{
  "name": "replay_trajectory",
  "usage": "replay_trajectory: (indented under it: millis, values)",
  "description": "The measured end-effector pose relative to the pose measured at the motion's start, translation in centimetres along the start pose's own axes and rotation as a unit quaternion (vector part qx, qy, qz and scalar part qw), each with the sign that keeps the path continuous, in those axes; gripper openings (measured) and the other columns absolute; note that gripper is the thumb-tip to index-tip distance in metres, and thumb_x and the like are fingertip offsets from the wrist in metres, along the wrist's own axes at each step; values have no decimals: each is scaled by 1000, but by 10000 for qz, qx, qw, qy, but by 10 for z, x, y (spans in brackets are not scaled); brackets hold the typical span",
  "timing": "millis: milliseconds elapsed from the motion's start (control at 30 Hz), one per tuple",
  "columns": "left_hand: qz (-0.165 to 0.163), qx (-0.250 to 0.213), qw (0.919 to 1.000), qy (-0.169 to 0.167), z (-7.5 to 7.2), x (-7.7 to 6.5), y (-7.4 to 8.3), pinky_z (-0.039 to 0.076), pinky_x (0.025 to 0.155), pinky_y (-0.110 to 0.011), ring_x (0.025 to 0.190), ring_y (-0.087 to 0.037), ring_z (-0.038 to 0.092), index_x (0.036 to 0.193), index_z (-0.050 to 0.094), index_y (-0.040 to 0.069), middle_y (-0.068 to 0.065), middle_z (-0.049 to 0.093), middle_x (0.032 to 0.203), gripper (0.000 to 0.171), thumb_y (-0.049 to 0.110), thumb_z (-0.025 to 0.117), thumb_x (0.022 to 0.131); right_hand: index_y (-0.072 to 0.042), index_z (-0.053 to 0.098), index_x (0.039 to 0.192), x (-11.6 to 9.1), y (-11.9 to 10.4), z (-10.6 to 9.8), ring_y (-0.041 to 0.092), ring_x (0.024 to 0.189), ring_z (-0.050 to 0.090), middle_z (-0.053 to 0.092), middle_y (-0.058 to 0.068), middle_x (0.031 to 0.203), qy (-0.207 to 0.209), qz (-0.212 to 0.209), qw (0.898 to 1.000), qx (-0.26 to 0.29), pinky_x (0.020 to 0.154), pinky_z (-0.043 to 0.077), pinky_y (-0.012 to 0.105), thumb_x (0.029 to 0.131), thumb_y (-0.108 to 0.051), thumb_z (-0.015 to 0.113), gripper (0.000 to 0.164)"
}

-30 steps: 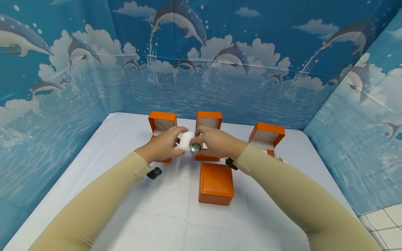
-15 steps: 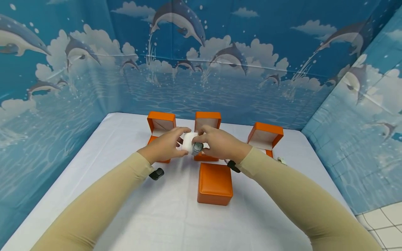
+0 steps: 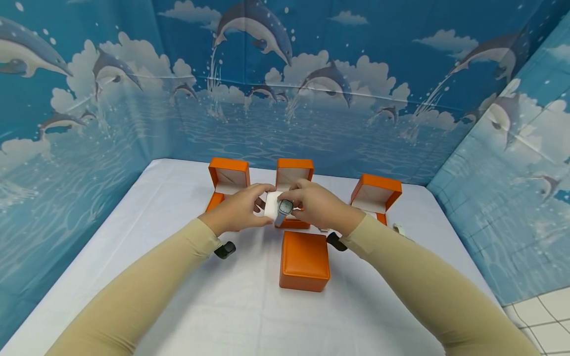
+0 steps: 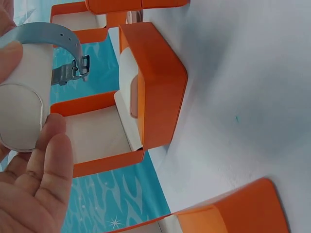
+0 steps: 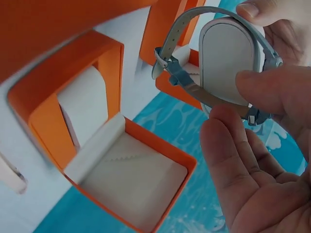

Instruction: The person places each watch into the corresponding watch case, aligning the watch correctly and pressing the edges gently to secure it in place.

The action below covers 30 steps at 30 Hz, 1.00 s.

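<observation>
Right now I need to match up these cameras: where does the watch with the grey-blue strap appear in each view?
Head: the watch is just below centre, face showing.
Left wrist: its strap arches across the upper left.
Right wrist: the watch is upper right, buckle toward centre.
Shared landmark: the middle open orange box, left of centre in both wrist views.

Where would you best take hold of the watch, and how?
I'd pinch the watch by opposite edges of its case, from the right, where the right hand is: the case looks rigid, while the strap curves off in a loop and may bend. The left hand and white cushion crowd the other side.
</observation>
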State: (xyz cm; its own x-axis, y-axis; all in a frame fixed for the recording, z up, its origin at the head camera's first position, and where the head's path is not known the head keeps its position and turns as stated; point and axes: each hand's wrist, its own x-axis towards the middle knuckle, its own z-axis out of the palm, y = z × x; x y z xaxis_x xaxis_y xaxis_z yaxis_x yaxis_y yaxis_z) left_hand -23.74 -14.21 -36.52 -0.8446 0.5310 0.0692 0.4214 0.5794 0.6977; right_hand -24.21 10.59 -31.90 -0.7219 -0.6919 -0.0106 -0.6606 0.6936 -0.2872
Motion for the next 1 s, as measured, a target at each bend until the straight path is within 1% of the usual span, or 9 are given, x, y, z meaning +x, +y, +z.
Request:
replay_trajectory:
  millis: [100,200,300,433,467,567,667,800,1000]
  values:
    - [20,-39,10000,-8,1,1,1,60,97,-34,109,-16,68,158,43,11,-4,54,150,80,25,85,91,-22,68,143,-2,2,1,24,106,66,60,10,129,3,170,9995,261,90,61,34,96,-10,78,49]
    - [60,-77,10000,0,3,2,2,60,96,-34,108,-17,68,157,44,9,-5,55,149,79,23,85,91,-23,67,144,-4,4,3,23,107,67,60,8,127,24,426,9967,686,88,62,34,96,-10,77,51]
    - [71,-96,9999,21,4,2,2,60,95,-34,107,-17,67,157,44,9,-5,55,148,80,22,85,90,-24,65,146,-5,6,5,22,100,67,60,6,124,71,687,9914,1111,79,61,31,97,-12,78,52]
    - [21,-151,9999,54,5,3,2,60,95,-34,108,-20,68,157,45,10,-5,55,148,81,25,86,90,-20,64,147,-7,8,11,22,99,66,62,7,124,246,841,9835,1584,72,59,29,96,-12,78,53]
    - [7,-184,9998,58,6,3,2,60,95,-34,109,-22,69,157,45,10,-5,55,148,81,26,86,90,-19,64,148,-8,9,12,22,100,66,64,7,125,314,855,9812,1701,73,60,29,96,-11,78,54]
    - [-38,-332,9994,99,7,3,3,61,95,-35,110,-24,69,157,45,11,-5,56,147,81,28,87,89,-11,63,145,-9,9,16,22,111,69,68,8,127,536,898,9719,2108,88,62,32,96,-9,77,51]
    - [-50,-434,9989,170,7,4,3,61,95,-35,108,-20,69,157,46,13,-4,57,146,81,30,87,89,-8,60,137,-11,8,20,25,117,70,69,10,128,716,980,9588,2568,99,61,38,96,-6,77,45]
    - [-25,-487,9985,249,9,4,2,61,95,-35,105,-16,68,156,47,12,-4,57,146,81,30,87,89,-7,60,128,-13,9,26,26,119,70,70,11,126,885,1038,9489,2846,103,59,39,95,-6,77,37]
    - [-30,-557,9980,283,9,4,3,61,95,-36,107,-19,69,155,47,10,-5,57,147,81,30,88,88,-7,61,131,-17,13,33,28,127,68,69,11,130,1048,927,9405,3095,106,57,41,95,-6,78,40]
